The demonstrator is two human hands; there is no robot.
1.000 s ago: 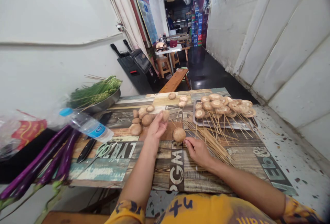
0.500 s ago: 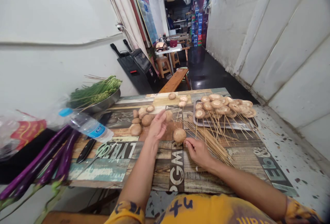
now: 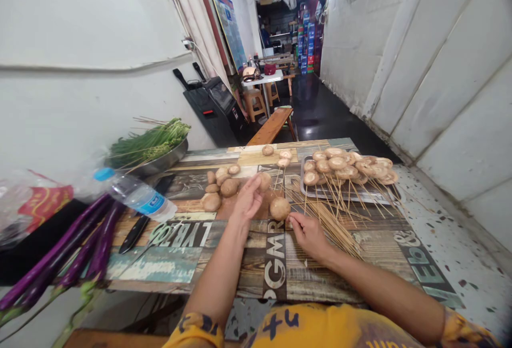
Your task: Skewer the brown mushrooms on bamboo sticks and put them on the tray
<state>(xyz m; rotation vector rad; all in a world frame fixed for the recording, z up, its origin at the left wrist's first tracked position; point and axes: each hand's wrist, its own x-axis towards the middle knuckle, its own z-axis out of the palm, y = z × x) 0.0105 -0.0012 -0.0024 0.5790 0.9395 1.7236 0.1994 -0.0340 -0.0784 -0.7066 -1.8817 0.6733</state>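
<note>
My left hand (image 3: 248, 198) is closed around the edge of a brown mushroom (image 3: 264, 181), its fingertips pointing away from me. To its right, my right hand (image 3: 306, 233) pinches a thin bamboo skewer, mostly hidden by the fingers. A round brown mushroom (image 3: 280, 208) sits at the skewer's end, just left of those fingers. Several loose mushrooms (image 3: 229, 188) lie on the table left of my left hand. Beside my right hand is a bundle of bare skewers (image 3: 334, 228). Skewered mushrooms (image 3: 338, 163) are heaped on a metal tray (image 3: 372, 196) at the right.
At the left stand a water bottle (image 3: 136, 196) lying tilted, a knife (image 3: 134, 234), purple eggplants (image 3: 72, 246) and a metal bowl (image 3: 170, 160) of green vegetables. Two skewered mushrooms (image 3: 284, 158) and a single mushroom (image 3: 268, 150) lie toward the table's far edge. Beyond is a wooden bench (image 3: 272, 126).
The view has shifted very slightly. Both hands keep nearly the same place and grip, each with its mushroom or skewer.
</note>
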